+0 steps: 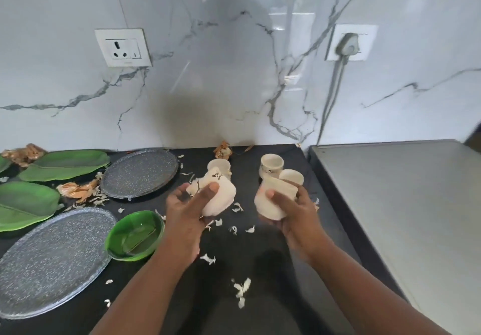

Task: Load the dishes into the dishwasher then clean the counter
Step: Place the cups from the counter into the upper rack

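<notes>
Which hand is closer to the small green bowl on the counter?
Left. The left hand, holding a white cup, is just right of the green bowl. The right hand, holding another white cup, is farther right.

Both bare arms reach forward, each hand gripping a cup.

The left hand (191,204) is turned palm inward, its thumb (208,190) pressed across the side of a white cup (217,199) held tilted, fingers wrapped behind it. The right hand (291,209) cradles another cup (273,199) from the right and below, thumb laid on its near wall. Both forearms are bare and rise from the lower edge, converging slightly; the hands stay apart.
</notes>
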A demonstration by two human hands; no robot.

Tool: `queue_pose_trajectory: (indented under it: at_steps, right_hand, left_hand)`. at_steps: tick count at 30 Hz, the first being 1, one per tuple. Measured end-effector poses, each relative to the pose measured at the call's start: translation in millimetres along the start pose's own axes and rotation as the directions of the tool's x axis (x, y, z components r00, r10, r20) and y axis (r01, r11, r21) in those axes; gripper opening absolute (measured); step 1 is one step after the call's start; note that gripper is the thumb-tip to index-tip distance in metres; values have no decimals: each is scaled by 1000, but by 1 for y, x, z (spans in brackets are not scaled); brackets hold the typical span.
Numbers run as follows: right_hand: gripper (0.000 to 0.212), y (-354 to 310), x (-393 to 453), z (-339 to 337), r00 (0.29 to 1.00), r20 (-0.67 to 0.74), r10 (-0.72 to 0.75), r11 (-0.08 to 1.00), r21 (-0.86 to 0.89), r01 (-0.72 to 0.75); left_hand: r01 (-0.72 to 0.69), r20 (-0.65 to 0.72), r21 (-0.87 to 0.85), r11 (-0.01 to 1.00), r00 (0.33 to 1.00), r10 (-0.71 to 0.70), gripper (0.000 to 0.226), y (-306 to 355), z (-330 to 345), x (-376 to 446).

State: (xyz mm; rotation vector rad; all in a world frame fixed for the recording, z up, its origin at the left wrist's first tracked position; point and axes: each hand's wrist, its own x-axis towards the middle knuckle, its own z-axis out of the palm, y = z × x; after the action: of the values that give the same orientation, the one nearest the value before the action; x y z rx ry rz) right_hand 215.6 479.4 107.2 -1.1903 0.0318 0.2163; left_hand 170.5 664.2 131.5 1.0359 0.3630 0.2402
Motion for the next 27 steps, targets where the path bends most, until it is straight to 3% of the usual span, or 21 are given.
queue_pose_trajectory:
  at_steps: [3,5,9,14,21,24,27]
  right_hand:
    - [48,-12,-50,-14,982,54,183,926,326,-191]
    - [59,-14,-78,-24,960,170,221,847,454,-276]
    - [60,-11,-130,-51,948,226,223,809,500,-309]
    - [76,-14,-198,-115,958,182,223,766,575,-288]
    - [82,-25,-289,-242,976,-112,188,717,695,-58]
    - [94,-21,-332,-302,941,-259,218,681,731,44]
    - [104,-20,-367,-370,874,-398,278,690,716,107]
  left_hand:
    - [298,157,-159,941,949,-273,73,-2,-8,-44]
    - [492,250,-161,856,859,-447,63,-7,-11,-72]
    - [687,409,-132,715,695,-592,65,-20,-4,-104]
    - [773,482,23,634,548,-684,68,-59,38,-144]
    - [759,524,305,576,371,-767,56,-130,126,-201]
    - [696,533,451,559,293,-794,77,-176,172,-232]
    - [629,501,563,536,256,-827,73,-227,224,-269]
